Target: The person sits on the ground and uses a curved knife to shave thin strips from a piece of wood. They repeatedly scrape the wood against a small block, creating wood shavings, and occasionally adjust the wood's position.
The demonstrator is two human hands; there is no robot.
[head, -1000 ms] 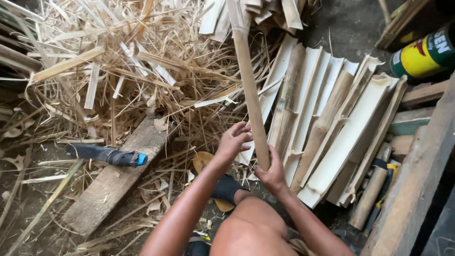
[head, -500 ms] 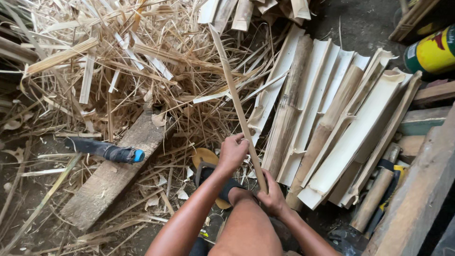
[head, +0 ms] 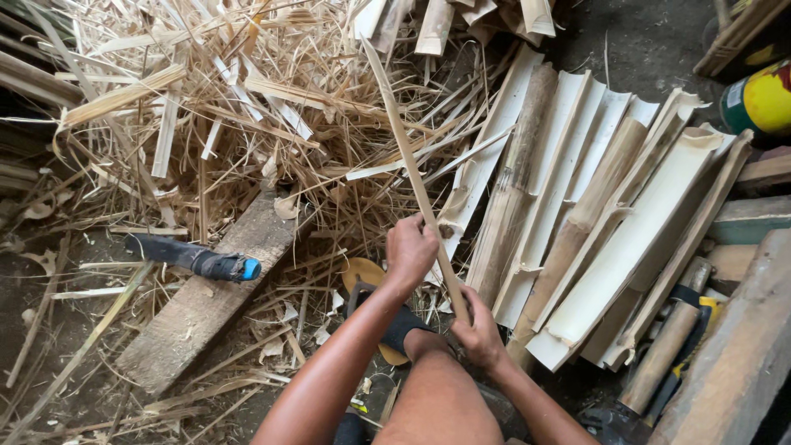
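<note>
Together both hands grip one thin bamboo strip [head: 409, 169] that slants up toward 11 o'clock over the shavings [head: 247, 107]. Left hand [head: 411, 249] is closed around it higher up; right hand [head: 478, 334] is closed on its lower end, by the knee [head: 428, 350]. Split bamboo slats [head: 610, 214] lie at 3 o'clock, a knife [head: 194, 258] on the plank [head: 206, 301] at 9. Keeping both grips firm and close would likely steady the strip best.

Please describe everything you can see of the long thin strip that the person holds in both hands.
The bamboo strip is a long, narrow, pale tan sliver, dry and fibrous in look. It slants from the upper middle, over the heap of shavings, down toward the person's knee. The left hand grips it near its lower part, the right hand holds it just below. Its lower end is hidden behind the hands.
</note>
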